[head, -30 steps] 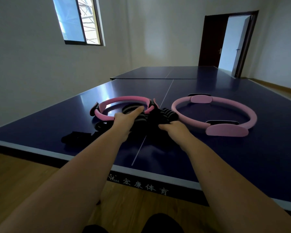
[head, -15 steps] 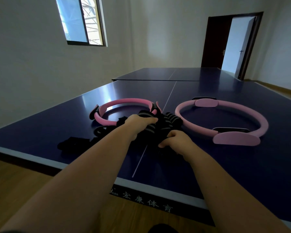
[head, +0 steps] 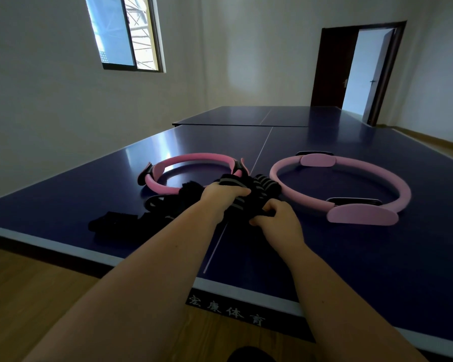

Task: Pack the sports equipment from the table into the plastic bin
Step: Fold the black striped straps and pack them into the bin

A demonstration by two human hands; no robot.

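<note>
Both left grip (head: 224, 197) and right grip (head: 279, 220) clutch the floppy strap bundle (head: 266, 188) beside the darker pink ring (head: 188, 159); we'd scoop mid-heap.

Bare games room — blue table-tennis table (head: 351, 142), wooden floor (head: 37, 288), plain walls (head: 37, 100).
</note>
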